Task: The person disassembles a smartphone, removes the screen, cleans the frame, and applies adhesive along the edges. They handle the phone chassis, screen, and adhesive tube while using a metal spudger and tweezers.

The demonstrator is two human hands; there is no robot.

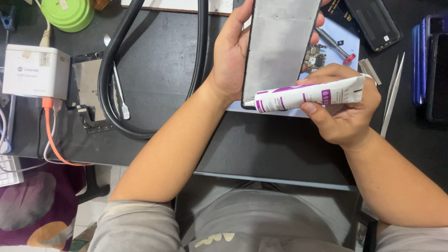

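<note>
My left hand point(233, 56) grips a phone screen panel point(280, 42) by its long edges, grey metal back facing me, tilted over the dark work mat. My right hand point(343, 109) holds a white and purple glue tube point(308, 95) lying sideways. Its nozzle tip touches the panel's lower left corner. Fingers of the left hand curl round the panel's far edge.
A thick black hose point(109, 60) loops across the mat on the left, over a metal phone frame point(91, 84) and a thin spudger point(122, 95). A white charger box point(35, 70) sits far left, tweezers point(392, 93) on the right, with phones point(431, 65) beside them. A small circuit board point(315, 56) lies behind the panel.
</note>
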